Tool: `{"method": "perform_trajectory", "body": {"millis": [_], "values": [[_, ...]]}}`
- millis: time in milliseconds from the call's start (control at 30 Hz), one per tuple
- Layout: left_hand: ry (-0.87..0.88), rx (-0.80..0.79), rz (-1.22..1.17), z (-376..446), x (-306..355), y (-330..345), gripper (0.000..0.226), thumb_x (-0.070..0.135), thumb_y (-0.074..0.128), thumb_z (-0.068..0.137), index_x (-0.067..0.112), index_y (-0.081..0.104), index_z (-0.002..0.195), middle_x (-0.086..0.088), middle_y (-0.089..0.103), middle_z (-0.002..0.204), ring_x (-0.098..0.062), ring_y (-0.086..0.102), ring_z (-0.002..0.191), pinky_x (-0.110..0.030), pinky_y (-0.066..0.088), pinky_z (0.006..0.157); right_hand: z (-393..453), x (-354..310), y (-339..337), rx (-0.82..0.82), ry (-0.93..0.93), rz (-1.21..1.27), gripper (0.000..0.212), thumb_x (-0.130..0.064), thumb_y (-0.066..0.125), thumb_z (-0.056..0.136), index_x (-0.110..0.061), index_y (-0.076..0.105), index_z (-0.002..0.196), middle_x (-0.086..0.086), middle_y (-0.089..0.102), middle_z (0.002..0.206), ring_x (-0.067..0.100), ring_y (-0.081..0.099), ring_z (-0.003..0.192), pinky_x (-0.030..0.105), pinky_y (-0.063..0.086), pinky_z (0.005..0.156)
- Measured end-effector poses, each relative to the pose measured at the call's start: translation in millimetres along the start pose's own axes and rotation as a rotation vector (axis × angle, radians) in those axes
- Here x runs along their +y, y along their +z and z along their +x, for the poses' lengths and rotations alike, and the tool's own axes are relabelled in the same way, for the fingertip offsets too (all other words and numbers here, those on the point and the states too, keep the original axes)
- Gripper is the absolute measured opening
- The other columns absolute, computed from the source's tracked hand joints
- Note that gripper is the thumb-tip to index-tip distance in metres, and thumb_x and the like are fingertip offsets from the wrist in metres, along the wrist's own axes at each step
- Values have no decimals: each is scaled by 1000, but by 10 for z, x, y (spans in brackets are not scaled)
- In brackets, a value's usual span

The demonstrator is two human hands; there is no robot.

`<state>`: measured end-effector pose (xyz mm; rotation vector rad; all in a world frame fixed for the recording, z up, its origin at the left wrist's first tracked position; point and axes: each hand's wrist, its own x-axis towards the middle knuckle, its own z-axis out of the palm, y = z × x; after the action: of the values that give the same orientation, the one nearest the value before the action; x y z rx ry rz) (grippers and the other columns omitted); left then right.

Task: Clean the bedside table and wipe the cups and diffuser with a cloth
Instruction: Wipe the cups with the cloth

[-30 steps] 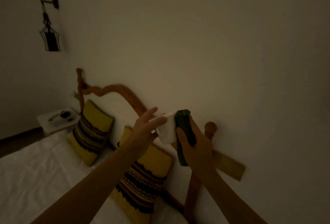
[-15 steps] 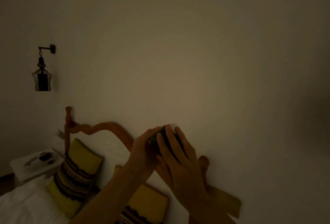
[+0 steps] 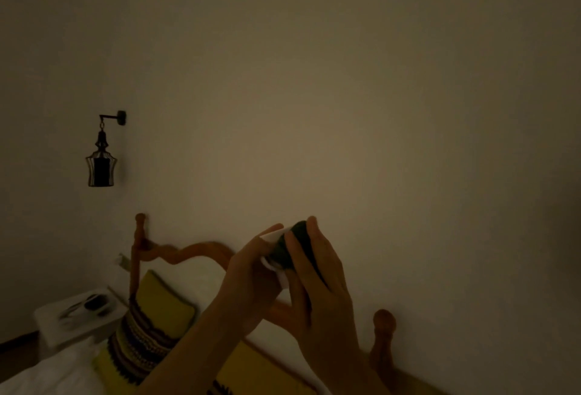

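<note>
In the dim room I hold both hands up in front of the wall, above the bed. My right hand [image 3: 317, 281] grips a small dark green object [image 3: 287, 248], its fingers curled over the top; what the object is I cannot tell. My left hand [image 3: 251, 272] holds a white cloth [image 3: 276, 239] against the left side of that object. Most of the cloth is hidden between the hands. The bedside table being cleaned is out of view.
A wooden headboard [image 3: 188, 251] with knobbed posts runs behind the hands. Yellow patterned pillows [image 3: 151, 328] lie on the white bed below. A white side table [image 3: 78, 319] with dark items stands far left. A dark lantern [image 3: 101, 162] hangs on the wall.
The view has tilted up and shifted. My hands closed together around the dark object, and now the white cloth shows again at its left side under my left hand.
</note>
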<state>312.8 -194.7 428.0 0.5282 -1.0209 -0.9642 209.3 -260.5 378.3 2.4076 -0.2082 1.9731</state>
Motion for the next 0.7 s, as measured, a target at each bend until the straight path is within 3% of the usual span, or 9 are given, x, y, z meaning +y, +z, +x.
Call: {"method": "perform_trajectory", "body": {"millis": [100,167,233,300,367,433,567,633,700], "values": [[23,26,-4,-45,50,-41,65,27,79,66,-14,48,105,-33,53,97,-44,52,90,-58,41,91,77,-77,75,56,143,71,53,-21,52,103,-26,33,152,-4,26,163,11,33,147,26,46,108],[-1,97,-67,-63,70,-88,77,20,73,65,-4,49,134,-33,51,134,-51,53,119,-62,41,102,192,-121,73,118,321,183,45,-34,40,104,-37,31,148,-13,34,157,6,41,141,20,44,107],[-3,174,-70,-58,96,-105,77,14,68,71,6,44,144,-26,45,146,-50,49,128,-61,43,103,269,-115,69,126,411,203,44,-40,35,100,-45,28,143,-18,41,149,11,50,135,24,47,105],[9,219,-29,-62,153,-44,74,19,67,75,5,43,144,-27,45,145,-46,52,125,-58,46,102,272,-179,82,148,359,198,44,-37,38,103,-39,30,147,-15,38,154,11,46,139,31,48,105],[28,243,34,-82,238,39,65,31,69,78,4,52,135,-26,57,130,-38,61,112,-46,55,90,196,-268,122,107,156,119,52,-24,49,105,-26,30,153,-5,29,162,20,36,146,36,46,109],[43,233,12,-102,264,60,53,32,64,84,5,58,130,-26,62,126,-37,63,115,-43,53,92,107,-286,173,50,-15,25,60,-15,55,101,-27,31,154,-1,22,165,29,27,150,35,37,117],[45,194,-66,-164,265,19,72,26,62,80,1,40,144,-28,57,129,-38,58,112,-48,45,98,150,-351,193,85,21,43,51,-17,59,100,-20,41,148,4,30,162,23,30,149,33,43,112],[52,190,-59,-179,280,2,75,24,61,75,0,39,143,-21,55,123,-36,56,106,-46,48,88,214,-379,185,141,201,187,48,-27,54,101,-30,41,147,-2,35,160,12,37,145,27,46,108],[50,162,-45,-196,285,-8,72,22,60,70,2,47,137,-19,55,128,-38,56,109,-45,54,80,308,-356,140,165,525,443,44,-40,44,102,-42,39,146,-8,50,150,8,55,128,33,53,101]]}}
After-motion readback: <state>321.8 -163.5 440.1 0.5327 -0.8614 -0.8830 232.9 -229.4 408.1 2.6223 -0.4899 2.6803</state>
